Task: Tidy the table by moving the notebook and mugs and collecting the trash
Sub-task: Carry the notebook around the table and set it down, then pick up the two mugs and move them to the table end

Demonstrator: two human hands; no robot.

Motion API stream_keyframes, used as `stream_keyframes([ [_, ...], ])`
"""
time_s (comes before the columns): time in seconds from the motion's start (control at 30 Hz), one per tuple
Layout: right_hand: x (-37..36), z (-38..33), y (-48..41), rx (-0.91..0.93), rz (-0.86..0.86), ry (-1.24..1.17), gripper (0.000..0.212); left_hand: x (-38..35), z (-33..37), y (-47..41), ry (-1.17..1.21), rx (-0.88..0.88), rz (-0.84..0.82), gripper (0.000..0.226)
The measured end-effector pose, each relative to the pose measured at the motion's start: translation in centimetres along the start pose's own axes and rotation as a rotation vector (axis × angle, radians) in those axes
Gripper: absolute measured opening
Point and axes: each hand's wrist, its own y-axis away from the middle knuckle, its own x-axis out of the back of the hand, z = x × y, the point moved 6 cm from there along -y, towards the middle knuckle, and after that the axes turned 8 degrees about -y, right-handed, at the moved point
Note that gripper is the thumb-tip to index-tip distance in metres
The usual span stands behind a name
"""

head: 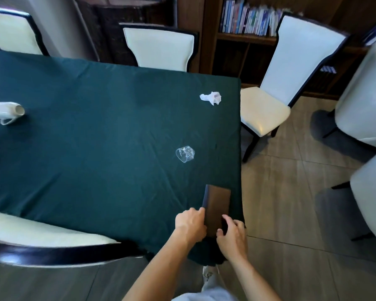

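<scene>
**At the near right corner: notebook in both hands**

At the near right corner of the counter point(96, 131), the brown notebook point(218, 205) lies flat on the green cloth, close to the edge. My left hand point(190, 223) is against its left long side, fingers point(199, 211) curled onto the spine edge. My right hand point(232, 233) sits at the near right corner, thumb and fingers half closed around that corner. Both look to be in contact, but I cannot tell whether the book is truly pinched or only steadied; the near end is hidden behind the hands.

Step in hand, as I judge it: take up the notebook. Best done by getting fingertips under the long edge, lifting level, and keeping the cloth from dragging along, since it hangs loose over this corner.

Around:
- Crushed clear plastic cup point(185, 154), beyond the notebook, well apart from it. Trash.
- Crumpled white tissue point(212, 97), farther on, near the right edge. Trash.
- White mug point(7, 111), on its side, far left, handle toward me. A long reach from here.
- Only one mug is in view.

In the way: nothing lies between the hands and the notebook. A chair back point(52, 242) crowds the near edge on my left, and another chair point(269, 105) stands just off the right edge.
</scene>
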Motion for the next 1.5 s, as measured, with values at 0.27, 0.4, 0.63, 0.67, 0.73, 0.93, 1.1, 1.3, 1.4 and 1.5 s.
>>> stream_keyframes([
  [0.27,-1.1,-10.7,4.6,0.093,0.125,0.155,0.078,8.5,-9.9,7.7,-0.017,-0.071,0.327,0.035],
  [0.4,-3.5,-22.0,6.7,0.316,0.122,0.1,0.077,11.8,-18.7,12.3,-0.039,0.041,0.5,0.039],
  [0.63,-11.4,-38.3,12.7,0.6,-0.078,0.228,0.092,11.4,-36.3,21.6,0.086,0.457,0.52,0.077],
  [0.67,-12.8,-40.1,13.9,0.639,-0.109,0.238,0.093,10.6,-38.5,23.0,0.124,0.512,0.492,0.08],
  [0.73,-15.8,-43.5,16.1,0.709,-0.178,0.26,0.096,9.0,-42.6,25.4,0.206,0.612,0.445,0.085],
  [0.93,-24.0,-50.8,21.1,0.87,-0.368,0.342,0.101,4.6,-51.9,29.7,0.335,0.81,0.418,0.09],
  [1.1,-30.4,-56.4,22.2,0.92,-0.471,0.379,0.103,3.0,-59.3,29.9,0.37,0.905,0.37,0.092],
  [1.3,-37.1,-62.9,20.1,0.906,-0.555,0.364,0.105,3.0,-67.7,27.9,0.372,0.982,0.305,0.094],
  [1.4,-40.2,-65.0,18.4,0.869,-0.592,0.368,0.104,3.5,-71.3,26.3,0.347,1.01,0.266,0.093],
  [1.5,-42.4,-65.7,17.4,0.824,-0.626,0.386,0.104,3.5,-73.8,25.0,0.352,1.02,0.226,0.093],
])
